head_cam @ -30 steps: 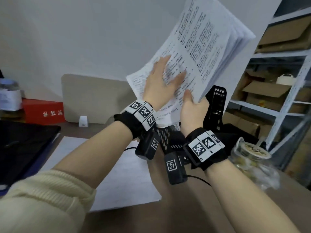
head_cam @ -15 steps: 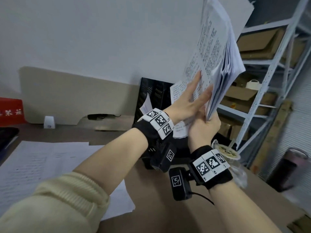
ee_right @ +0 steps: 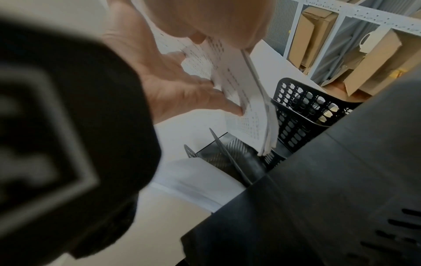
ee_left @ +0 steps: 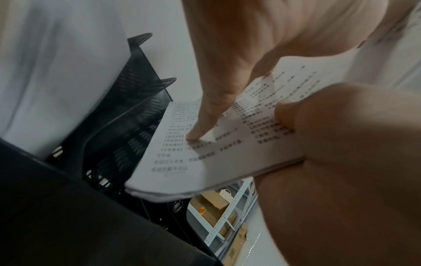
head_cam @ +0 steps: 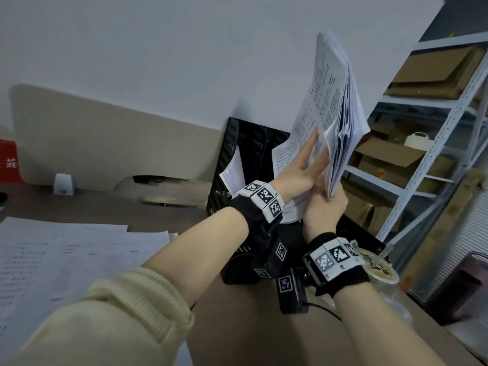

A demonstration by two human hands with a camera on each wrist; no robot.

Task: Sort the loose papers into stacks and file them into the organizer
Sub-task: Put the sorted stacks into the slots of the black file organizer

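A thick stack of printed papers [head_cam: 330, 101] stands nearly upright, edge-on, above the black perforated organizer [head_cam: 229, 159]. My right hand [head_cam: 324, 207] grips the stack's lower edge, thumb on the printed face [ee_left: 341, 126]. My left hand [head_cam: 303, 167] lies against that face with straight fingers [ee_left: 205, 122]. In the right wrist view the stack's lower corner [ee_right: 266, 144] hangs just over a slot between the organizer's dividers [ee_right: 300, 111]. A few white sheets [head_cam: 233, 173] stand in the organizer's left slot. More printed sheets [head_cam: 66, 254] lie on the table at the left.
A grey metal shelf [head_cam: 435, 128] with cardboard boxes stands at the right. A lidded plastic cup [head_cam: 377, 265] sits by my right wrist. A beige divider panel [head_cam: 105, 143] runs along the back, with a red box [head_cam: 8, 162] at the far left.
The stack has swung from facing me to nearly edge-on and come down over the organizer. Both hands kept their hold and moved right with it.
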